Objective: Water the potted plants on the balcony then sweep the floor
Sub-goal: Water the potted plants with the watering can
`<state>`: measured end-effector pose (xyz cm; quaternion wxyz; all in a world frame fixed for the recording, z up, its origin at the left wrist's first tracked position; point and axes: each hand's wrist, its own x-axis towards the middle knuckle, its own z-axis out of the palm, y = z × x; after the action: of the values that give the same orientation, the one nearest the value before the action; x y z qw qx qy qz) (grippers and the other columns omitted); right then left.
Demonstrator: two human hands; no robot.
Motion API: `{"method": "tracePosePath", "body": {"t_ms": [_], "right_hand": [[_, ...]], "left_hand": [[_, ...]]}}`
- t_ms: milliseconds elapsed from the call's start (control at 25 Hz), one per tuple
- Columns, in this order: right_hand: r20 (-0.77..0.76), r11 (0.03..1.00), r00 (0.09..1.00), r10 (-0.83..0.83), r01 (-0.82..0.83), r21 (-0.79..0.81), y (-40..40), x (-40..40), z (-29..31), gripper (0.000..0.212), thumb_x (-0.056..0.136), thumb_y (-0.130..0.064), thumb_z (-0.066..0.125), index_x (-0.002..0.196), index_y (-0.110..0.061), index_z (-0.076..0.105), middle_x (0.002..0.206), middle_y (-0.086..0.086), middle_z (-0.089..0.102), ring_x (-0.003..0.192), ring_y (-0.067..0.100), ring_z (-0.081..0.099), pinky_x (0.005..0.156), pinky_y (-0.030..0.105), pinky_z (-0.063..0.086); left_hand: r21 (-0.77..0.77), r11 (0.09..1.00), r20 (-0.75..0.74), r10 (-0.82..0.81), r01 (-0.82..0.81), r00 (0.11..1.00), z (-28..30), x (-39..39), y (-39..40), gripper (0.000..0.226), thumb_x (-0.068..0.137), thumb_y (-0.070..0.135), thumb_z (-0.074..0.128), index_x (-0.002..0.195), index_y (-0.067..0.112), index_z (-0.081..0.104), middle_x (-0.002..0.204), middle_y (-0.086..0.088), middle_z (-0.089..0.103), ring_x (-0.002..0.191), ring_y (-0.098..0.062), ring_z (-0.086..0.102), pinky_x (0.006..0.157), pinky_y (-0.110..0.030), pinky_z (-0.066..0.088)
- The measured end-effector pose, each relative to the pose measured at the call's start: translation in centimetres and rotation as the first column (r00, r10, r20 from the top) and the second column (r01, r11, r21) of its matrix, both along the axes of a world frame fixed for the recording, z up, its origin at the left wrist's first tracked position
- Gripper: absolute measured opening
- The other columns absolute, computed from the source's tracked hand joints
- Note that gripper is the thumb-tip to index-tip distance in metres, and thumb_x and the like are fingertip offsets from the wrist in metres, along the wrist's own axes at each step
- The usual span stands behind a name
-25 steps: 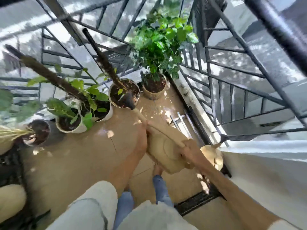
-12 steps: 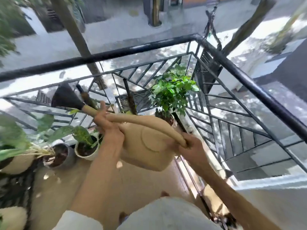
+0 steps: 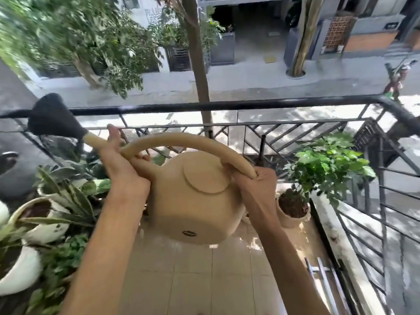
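I hold a beige watering can (image 3: 195,201) up at chest height over the tiled balcony floor (image 3: 204,273). Its spout points left and ends in a black rose (image 3: 52,119) near the railing top. My left hand (image 3: 122,164) grips the spout where the arched handle joins it. My right hand (image 3: 256,189) is closed on the handle's rear end. A leafy green plant in a woven pot (image 3: 293,208) stands at the right. White pots with striped leaves (image 3: 45,223) crowd the left side.
A black metal railing (image 3: 250,105) encloses the balcony at front and right. A raised ledge (image 3: 336,242) runs along the right edge, with a chrome rack (image 3: 322,276) lying beside it. Street, trees and buildings lie below.
The can has been lifted from pouring low over the pots to chest height and levelled. My view has tilted up from the floor to the railing and the street.
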<state>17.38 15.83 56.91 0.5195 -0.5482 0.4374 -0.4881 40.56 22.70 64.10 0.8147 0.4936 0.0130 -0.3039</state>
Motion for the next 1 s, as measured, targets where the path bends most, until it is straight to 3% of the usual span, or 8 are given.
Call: {"method": "tracePosePath", "body": {"t_ms": [120, 240, 320, 440, 600, 760, 880, 1000], "right_hand": [[-0.063, 0.999, 0.998, 0.019, -0.016, 0.045, -0.3, 7.6, 2.2, 0.063, 0.061, -0.068, 0.086, 0.047, -0.016, 0.054, 0.046, -0.012, 0.035, 0.049, 0.011, 0.032, 0.049, 0.031, 0.026], [-0.178, 1.000, 0.984, 0.027, -0.028, 0.000, 0.3, 16.5, 5.7, 0.060, 0.054, -0.077, 0.081, 0.053, -0.018, 0.066, 0.039, -0.012, 0.043, 0.043, 0.011, 0.041, 0.047, 0.028, 0.032], [-0.190, 0.994, 0.981, 0.024, -0.044, -0.103, 1.2, 21.5, 7.4, 0.056, 0.053, -0.082, 0.077, 0.060, -0.027, 0.073, 0.039, -0.013, 0.048, 0.041, 0.007, 0.045, 0.046, 0.028, 0.035], [-0.177, 0.986, 0.980, 0.090, -0.112, -0.121, 3.1, 28.1, 8.0, 0.052, 0.058, -0.074, 0.079, 0.052, -0.024, 0.069, 0.037, -0.012, 0.046, 0.043, 0.012, 0.045, 0.048, 0.032, 0.038], [-0.093, 0.948, 0.953, 0.288, -0.297, -0.118, 6.1, 36.1, 5.7, 0.061, 0.064, -0.070, 0.084, 0.060, -0.010, 0.072, 0.047, -0.007, 0.048, 0.048, 0.012, 0.044, 0.051, 0.034, 0.037], [-0.128, 0.920, 0.922, 0.365, -0.378, -0.099, 11.0, 43.1, 3.3, 0.055, 0.064, -0.077, 0.079, 0.057, -0.022, 0.070, 0.040, -0.009, 0.045, 0.035, 0.002, 0.034, 0.045, 0.027, 0.033], [-0.157, 0.887, 0.884, 0.440, -0.455, -0.080, 14.8, 48.2, 1.5, 0.065, 0.067, -0.077, 0.078, 0.059, -0.014, 0.067, 0.039, -0.002, 0.044, 0.037, 0.008, 0.033, 0.047, 0.029, 0.032], [-0.143, 0.768, 0.765, 0.628, -0.639, -0.042, 19.3, 53.2, 0.5, 0.057, 0.068, -0.071, 0.081, 0.065, -0.014, 0.076, 0.046, 0.008, 0.053, 0.045, 0.010, 0.042, 0.046, 0.028, 0.036]], "left_hand": [[-0.082, 0.996, 0.142, -0.023, 0.035, 0.990, 0.7, 6.5, 3.2, 0.059, 0.076, 0.079, 0.071, 0.087, 0.020, 0.070, 0.065, 0.004, 0.060, 0.062, -0.012, 0.061, 0.066, -0.026, 0.058], [0.002, 0.993, 0.315, -0.111, 0.116, 0.943, 0.0, 14.0, 8.7, 0.097, 0.079, 0.077, 0.053, 0.139, 0.000, 0.055, 0.119, -0.023, 0.067, 0.114, -0.035, 0.068, 0.099, -0.046, 0.056], [-0.001, 0.987, 0.361, -0.150, 0.161, 0.920, 0.0, 18.1, 11.7, 0.103, 0.085, 0.075, 0.043, 0.155, 0.000, 0.039, 0.143, -0.033, 0.055, 0.134, -0.042, 0.058, 0.102, -0.047, 0.056], [-0.098, 0.992, 0.394, -0.032, 0.077, 0.919, 0.7, 23.0, 15.4, 0.078, 0.097, 0.066, 0.041, 0.148, 0.006, 0.044, 0.110, -0.022, 0.069, 0.109, -0.036, 0.071, 0.091, -0.048, 0.060], [-0.240, 0.962, 0.304, 0.203, -0.132, 0.931, 1.4, 27.9, 19.8, 0.063, 0.096, 0.054, 0.052, 0.143, 0.012, 0.048, 0.088, -0.008, 0.062, 0.088, -0.027, 0.066, 0.090, -0.047, 0.059], [-0.234, 0.927, 0.252, 0.350, -0.294, 0.902, 0.0, 32.3, 25.8, 0.032, 0.108, 0.043, 0.044, 0.123, 0.015, 0.052, 0.081, -0.005, 0.062, 0.078, -0.021, 0.066, 0.081, -0.037, 0.060], [-0.236, 0.891, 0.202, 0.436, -0.389, 0.877, -1.6, 35.9, 30.4, 0.027, 0.110, 0.040, 0.044, 0.121, 0.016, 0.052, 0.079, -0.004, 0.066, 0.073, -0.017, 0.068, 0.081, -0.038, 0.059], [-0.217, 0.867, 0.192, 0.488, -0.448, 0.851, -3.1, 40.6, 35.3, 0.029, 0.107, 0.043, 0.048, 0.121, 0.018, 0.053, 0.081, -0.006, 0.065, 0.072, -0.018, 0.069, 0.079, -0.038, 0.060]]}}
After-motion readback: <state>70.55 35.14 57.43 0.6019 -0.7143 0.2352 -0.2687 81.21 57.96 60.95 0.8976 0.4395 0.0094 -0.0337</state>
